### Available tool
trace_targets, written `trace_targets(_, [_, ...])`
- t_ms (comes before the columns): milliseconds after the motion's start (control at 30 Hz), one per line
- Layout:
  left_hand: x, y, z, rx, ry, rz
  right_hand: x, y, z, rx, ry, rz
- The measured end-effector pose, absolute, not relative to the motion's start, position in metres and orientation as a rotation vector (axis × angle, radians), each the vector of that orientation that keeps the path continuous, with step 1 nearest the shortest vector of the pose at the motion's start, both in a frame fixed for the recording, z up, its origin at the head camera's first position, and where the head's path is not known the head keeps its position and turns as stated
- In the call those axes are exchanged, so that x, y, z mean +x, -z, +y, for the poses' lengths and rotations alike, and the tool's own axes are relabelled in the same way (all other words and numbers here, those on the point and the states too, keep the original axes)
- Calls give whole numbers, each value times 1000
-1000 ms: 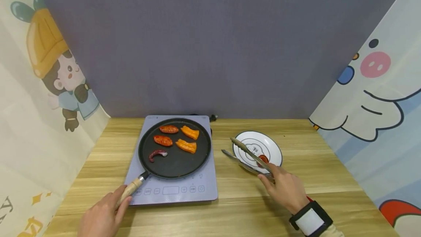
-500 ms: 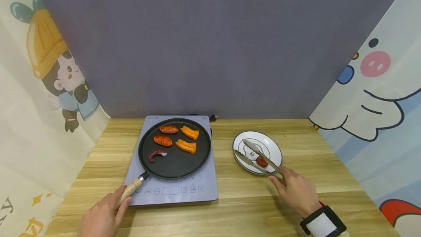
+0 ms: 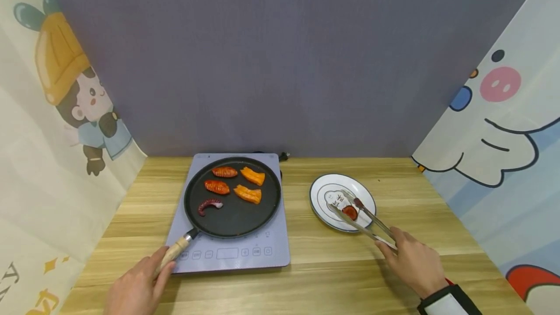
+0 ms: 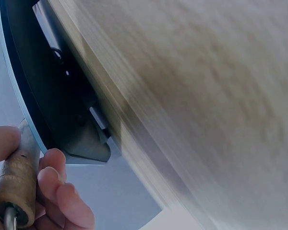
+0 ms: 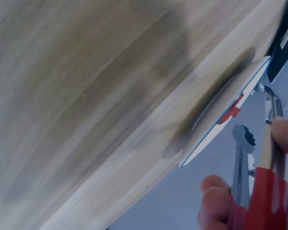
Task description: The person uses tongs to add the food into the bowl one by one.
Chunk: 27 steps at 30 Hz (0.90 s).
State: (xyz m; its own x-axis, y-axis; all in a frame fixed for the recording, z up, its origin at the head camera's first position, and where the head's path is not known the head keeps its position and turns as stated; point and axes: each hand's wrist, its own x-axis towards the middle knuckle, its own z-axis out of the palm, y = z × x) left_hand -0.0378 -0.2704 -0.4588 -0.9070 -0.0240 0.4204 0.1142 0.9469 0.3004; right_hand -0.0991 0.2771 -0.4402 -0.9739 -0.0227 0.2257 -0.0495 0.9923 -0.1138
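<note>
My left hand (image 3: 135,286) grips the wooden handle (image 3: 172,253) of a flat black frying pan (image 3: 236,220). Its fingers curl round that handle in the left wrist view. In the pan lie two orange-red scored pieces (image 3: 217,187), two yellow-orange pieces (image 3: 248,194) and a curled dark-red tentacle (image 3: 209,205). My right hand (image 3: 413,266) holds metal tongs (image 3: 362,230) with red grips (image 5: 266,201). Their arms stand apart over a white blue-rimmed plate (image 3: 318,205), either side of a reddish-brown round piece (image 3: 350,212). A small dark-red bit (image 3: 358,203) shows at the far arm; contact is unclear.
The pan stands on a pale induction cooker (image 3: 227,264) with a control panel along its front. A black cable (image 3: 283,156) lies behind it. The wooden table (image 3: 302,286) ends at a grey back panel (image 3: 280,62), with printed curtains at both sides.
My right hand has moved right and toward the front edge, drawing the tongs back across the plate. Their tips now lie nearer the round piece. My left hand and the pan have stayed put.
</note>
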Motion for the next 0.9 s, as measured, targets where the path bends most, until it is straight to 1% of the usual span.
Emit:
trace_targets(300, [-38, 455, -269, -40, 443, -2699, -96, 434, 284, 29, -127, -2948])
trace_targets(900, [-37, 455, -269, -18, 455, -2731, -101, 437, 283, 112, -94, -2954])
